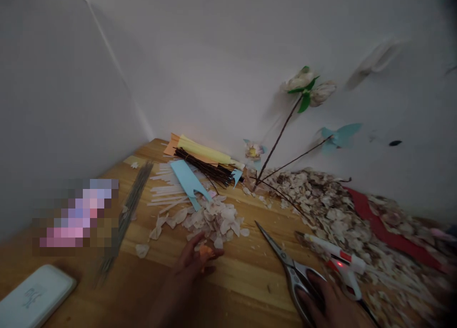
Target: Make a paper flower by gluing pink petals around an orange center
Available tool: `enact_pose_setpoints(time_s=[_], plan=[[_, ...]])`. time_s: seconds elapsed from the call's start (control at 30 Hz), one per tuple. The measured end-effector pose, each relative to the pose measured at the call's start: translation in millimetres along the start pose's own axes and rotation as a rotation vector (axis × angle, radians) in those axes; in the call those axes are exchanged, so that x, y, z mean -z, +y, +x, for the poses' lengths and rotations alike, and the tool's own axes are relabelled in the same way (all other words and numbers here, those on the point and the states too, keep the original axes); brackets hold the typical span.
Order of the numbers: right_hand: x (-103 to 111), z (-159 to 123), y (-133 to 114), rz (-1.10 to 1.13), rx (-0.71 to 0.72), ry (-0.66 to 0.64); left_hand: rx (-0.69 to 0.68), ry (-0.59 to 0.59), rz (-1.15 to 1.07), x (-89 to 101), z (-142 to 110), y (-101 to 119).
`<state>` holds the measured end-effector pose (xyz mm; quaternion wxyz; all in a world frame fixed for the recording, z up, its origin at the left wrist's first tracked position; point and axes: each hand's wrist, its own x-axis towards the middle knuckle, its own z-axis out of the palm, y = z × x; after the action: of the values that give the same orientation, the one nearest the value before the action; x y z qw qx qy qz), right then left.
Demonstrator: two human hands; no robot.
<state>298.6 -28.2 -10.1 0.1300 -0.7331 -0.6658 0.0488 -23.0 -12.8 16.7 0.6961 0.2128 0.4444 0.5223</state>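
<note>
Your left hand (194, 259) has its fingers closed round a small orange piece (206, 253), over the wooden bench (243, 285) and right by the near edge of the pale petals (223, 218) at its 12 to 1 o'clock. Your right hand (326, 302) has its fingers at the handle loops of the scissors (294, 271), whose blades are together and point to 11 o'clock; you cannot tell whether that grip is clenched on them.

From your left hand, the blue paper (187, 175) and the dark stem bundle (205, 168) lie at 12, the grey wires (132, 209) at 10, and a white device (35, 294) near 9. The white flowers (302, 83) lean against the wall (214, 71) at 1. From your right hand, the glue gun (337, 254), red light lit, is near at 1 o'clock, the red strip (378, 223) between 1 and 2.
</note>
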Motion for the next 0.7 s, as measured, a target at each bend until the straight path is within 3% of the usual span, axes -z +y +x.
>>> enact_pose_setpoints(time_s=[0.13, 0.23, 0.3, 0.37, 0.43, 0.53, 0.6, 0.7], plan=[[13.0, 6.0, -10.7, 0.015, -0.001, 0.004, -0.02, 0.014, 0.012, -1.4, 3.5, -4.5], [22.9, 5.5, -33.7, 0.04, 0.009, 0.059, -0.038, 0.023, 0.08, -4.2, 0.8, -5.0], [26.0, 0.1, -62.2, 0.206, 0.063, 0.111, -0.065, 0.04, 0.169, -6.8, -4.0, -2.9], [24.2, -8.1, -98.8, 0.519, 0.119, 0.122, -0.078, 0.05, 0.263, -9.7, -11.0, -0.8], [17.9, -15.5, -135.5, 0.844, 0.147, -0.026, -0.065, 0.053, 0.322, -13.1, -19.2, -0.9], [5.6, -18.7, -173.5, 1.191, 0.109, -0.395, -0.083, 0.101, 0.379, -19.0, -30.6, -6.3], [-0.5, -15.6, -184.0, 1.343, 0.059, -0.469, -0.15, 0.136, 0.429, -22.8, -35.8, -11.7], [-3.1, -8.5, -185.5, 1.421, -0.009, -0.433, -0.197, 0.126, 0.452, -26.6, -39.3, -17.3]])
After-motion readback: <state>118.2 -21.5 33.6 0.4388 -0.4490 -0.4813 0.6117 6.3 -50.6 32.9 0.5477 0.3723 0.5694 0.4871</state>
